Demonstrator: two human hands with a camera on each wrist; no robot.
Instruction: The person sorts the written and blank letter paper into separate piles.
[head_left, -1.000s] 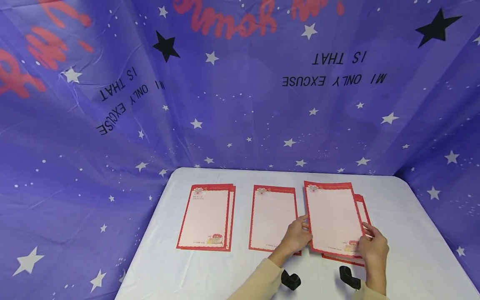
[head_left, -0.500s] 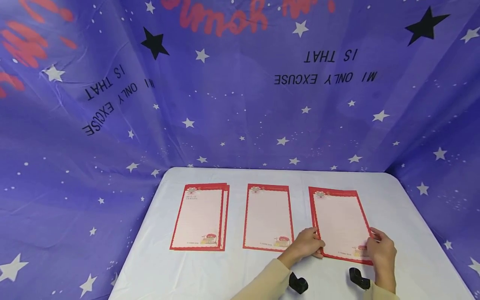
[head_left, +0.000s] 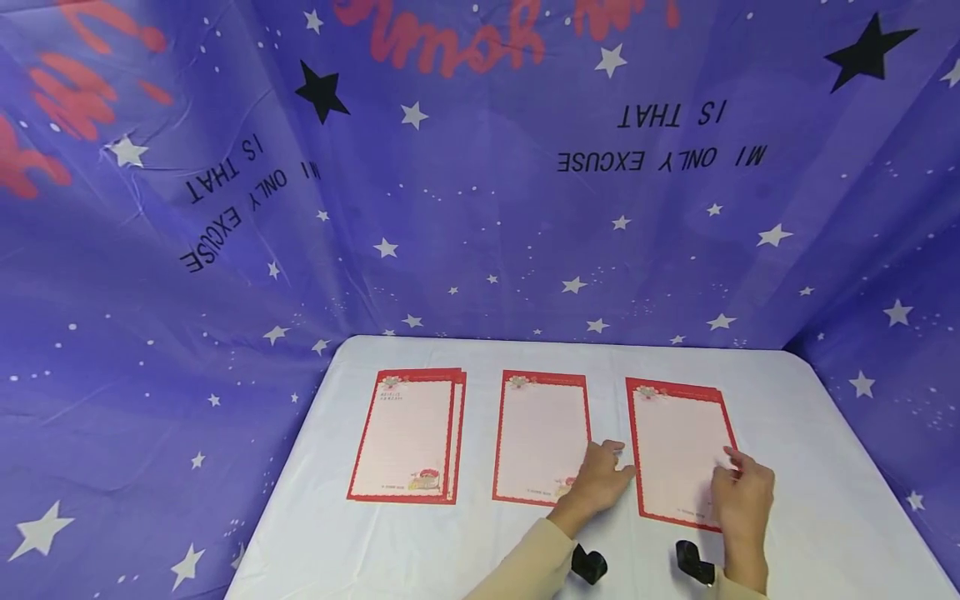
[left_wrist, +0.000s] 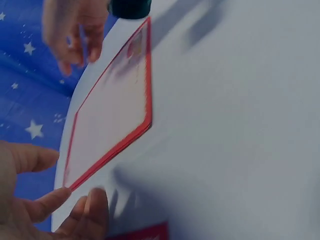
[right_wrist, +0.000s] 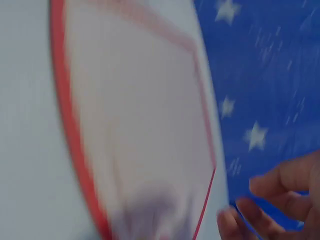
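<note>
On the right of the table lies a stack of red-bordered pink letter paper (head_left: pixel 678 450), its sheets almost lined up. My left hand (head_left: pixel 600 479) is at the stack's left edge, fingers spread and holding nothing; part of the hand overlaps the middle sheet of letter paper (head_left: pixel 540 433) in the head view. Over the stack's lower right side hovers my right hand (head_left: pixel 742 492), fingers loosely bent with nothing between them. It hides the lower right corner of the top sheet. In the left wrist view, the left fingers (left_wrist: pixel 45 202) reach the edge of the stack (left_wrist: pixel 115 100).
Farther left lies another pile of the same letter paper (head_left: pixel 405 437), slightly fanned, with small writing on its top sheet. A white cloth (head_left: pixel 315 533) covers the table. Purple star-printed fabric (head_left: pixel 480 208) hangs behind and at the sides. Black straps with camera mounts (head_left: pixel 588 565) sit at the wrists.
The held sheet has come down onto the right stack and the edges have been brought nearly together. Both hands have let go; the left has drawn slightly away from the paper.
</note>
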